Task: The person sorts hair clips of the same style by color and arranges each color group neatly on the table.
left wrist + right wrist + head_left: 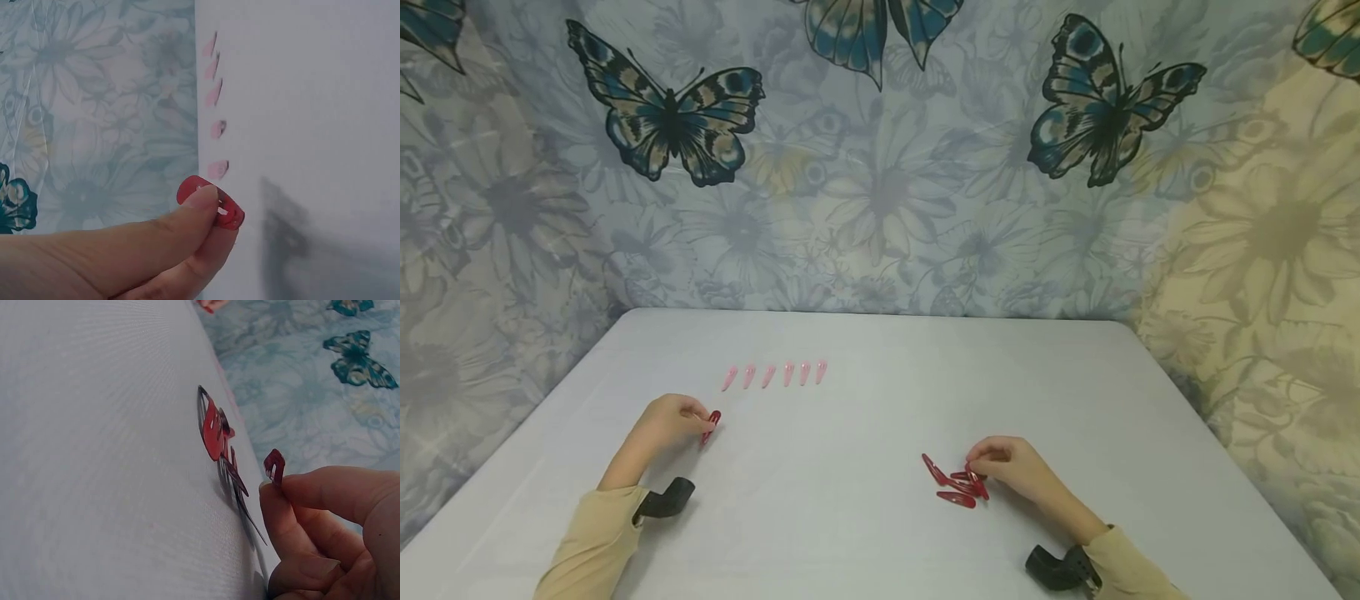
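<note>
My left hand (668, 422) pinches a red snap hair clip (714, 416) between thumb and fingertips, below the left end of a row of pink snap hair clips (768, 377). In the left wrist view that red clip (232, 213) is partly covered by the thumb. On the right, my right hand (1017, 468) is over a small heap of red snap hair clips (956, 499). The right wrist view shows another red clip (275, 464) pinched between thumb and forefinger, raised off the table and apart from the heap.
A white table (820, 517) fills the lower view, its back edge against a wall (887, 200) with flower and butterfly prints. Several pink clips stand side by side toward the table's back left. A black wrist device (668, 498) sits at each sleeve.
</note>
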Demonstrator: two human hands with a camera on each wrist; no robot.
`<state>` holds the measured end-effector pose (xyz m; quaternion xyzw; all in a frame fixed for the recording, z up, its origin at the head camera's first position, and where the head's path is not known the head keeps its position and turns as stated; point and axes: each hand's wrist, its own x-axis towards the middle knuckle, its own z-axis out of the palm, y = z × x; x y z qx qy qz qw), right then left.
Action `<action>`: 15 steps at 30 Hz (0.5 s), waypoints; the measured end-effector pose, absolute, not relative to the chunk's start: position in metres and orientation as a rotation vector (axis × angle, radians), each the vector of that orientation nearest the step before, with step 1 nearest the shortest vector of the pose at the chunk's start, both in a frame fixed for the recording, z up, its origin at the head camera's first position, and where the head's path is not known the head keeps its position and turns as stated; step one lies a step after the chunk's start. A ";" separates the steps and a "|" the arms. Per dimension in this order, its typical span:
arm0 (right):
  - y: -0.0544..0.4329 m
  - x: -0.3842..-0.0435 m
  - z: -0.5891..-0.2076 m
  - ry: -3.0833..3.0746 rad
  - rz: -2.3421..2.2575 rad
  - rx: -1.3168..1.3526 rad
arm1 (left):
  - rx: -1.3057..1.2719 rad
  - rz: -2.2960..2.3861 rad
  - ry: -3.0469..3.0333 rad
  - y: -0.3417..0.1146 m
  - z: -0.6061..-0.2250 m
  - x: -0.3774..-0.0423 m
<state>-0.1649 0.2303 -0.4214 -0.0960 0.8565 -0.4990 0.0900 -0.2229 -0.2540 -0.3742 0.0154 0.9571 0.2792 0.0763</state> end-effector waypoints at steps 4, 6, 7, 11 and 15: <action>0.232 -0.165 -0.422 2.545 -1.502 -0.297 | 0.003 0.873 2.889 -0.263 -0.379 -0.225; 0.232 -0.165 -0.422 2.537 -1.526 -0.326 | 0.004 0.896 2.888 -0.264 -0.382 -0.226; 0.232 -0.165 -0.422 2.532 -1.539 -0.345 | 0.005 0.911 2.885 -0.264 -0.384 -0.226; 0.233 -0.165 -0.423 2.526 -1.580 -0.411 | -0.008 0.914 2.899 -0.263 -0.391 -0.227; 0.231 -0.165 -0.423 2.535 -1.582 -0.412 | -0.059 0.876 2.917 -0.261 -0.395 -0.228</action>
